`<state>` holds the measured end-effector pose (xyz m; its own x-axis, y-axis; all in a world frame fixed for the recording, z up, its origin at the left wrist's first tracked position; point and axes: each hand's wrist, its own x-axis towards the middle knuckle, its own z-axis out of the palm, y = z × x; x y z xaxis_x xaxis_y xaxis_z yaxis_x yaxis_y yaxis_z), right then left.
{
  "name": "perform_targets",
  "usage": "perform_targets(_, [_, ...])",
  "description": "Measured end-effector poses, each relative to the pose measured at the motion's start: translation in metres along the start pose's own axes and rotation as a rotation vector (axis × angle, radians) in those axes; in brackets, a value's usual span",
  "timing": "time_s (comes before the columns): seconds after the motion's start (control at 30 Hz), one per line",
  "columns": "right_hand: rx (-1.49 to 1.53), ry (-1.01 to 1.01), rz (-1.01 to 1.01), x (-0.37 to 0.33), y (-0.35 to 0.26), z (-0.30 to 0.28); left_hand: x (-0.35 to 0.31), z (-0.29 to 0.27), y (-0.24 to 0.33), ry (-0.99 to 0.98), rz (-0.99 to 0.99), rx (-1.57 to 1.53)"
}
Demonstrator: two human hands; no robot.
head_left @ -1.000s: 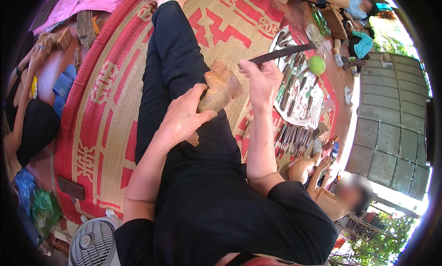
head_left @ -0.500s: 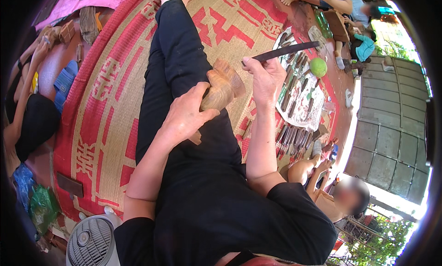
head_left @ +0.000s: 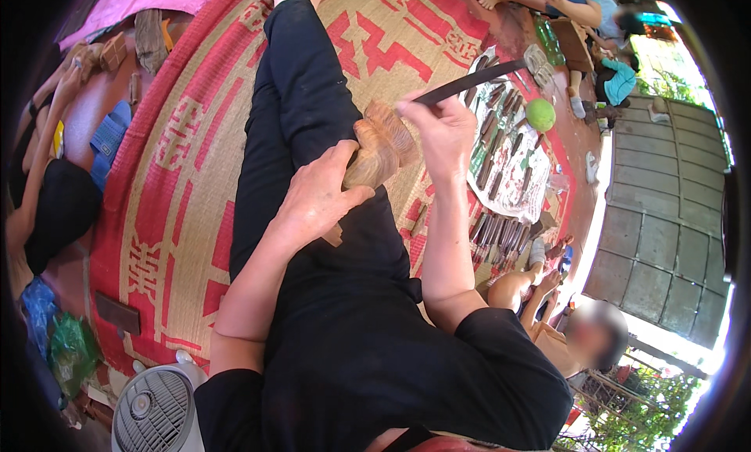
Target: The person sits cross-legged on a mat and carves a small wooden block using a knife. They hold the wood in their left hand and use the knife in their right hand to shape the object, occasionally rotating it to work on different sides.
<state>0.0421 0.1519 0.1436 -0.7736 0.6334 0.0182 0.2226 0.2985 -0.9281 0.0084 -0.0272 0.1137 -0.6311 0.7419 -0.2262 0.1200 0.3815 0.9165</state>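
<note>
A brown wood carving (head_left: 371, 161) with rounded and ridged parts rests on my thighs. My left hand (head_left: 317, 192) is closed round its near side, thumb and fingers spread over the wood. In my right hand (head_left: 450, 135) a long, flat, dark strip (head_left: 481, 82) is pinched near one end. Its free end points up and to the right, and whether it is a file or a sanding strip I cannot make out. The fingertips of that hand are close to the carving's right edge. Part of the carving is hidden under my left hand.
A red and tan woven mat (head_left: 188, 194) lies under my legs. To the right, many carving tools (head_left: 501, 237) lie on and beside a white cloth (head_left: 526, 194), near a green ball-like fruit (head_left: 540, 115). A fan (head_left: 152, 409) stands at lower left. Other people sit on both sides.
My right hand has moved slightly left toward the carving, and the dark strip with it, now tilted more steeply. My left hand and the carving have hardly moved.
</note>
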Motion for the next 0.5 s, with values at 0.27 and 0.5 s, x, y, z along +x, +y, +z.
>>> perform_targets(0.27, [-0.173, 0.134, -0.039, 0.001, 0.001, 0.008, 0.001, 0.000, 0.006, -0.033, -0.010, 0.046])
perform_targets(0.5, [-0.222, -0.108, -0.121, -0.001, 0.000, 0.008, 0.001, -0.001, 0.003, -0.034, -0.008, 0.052])
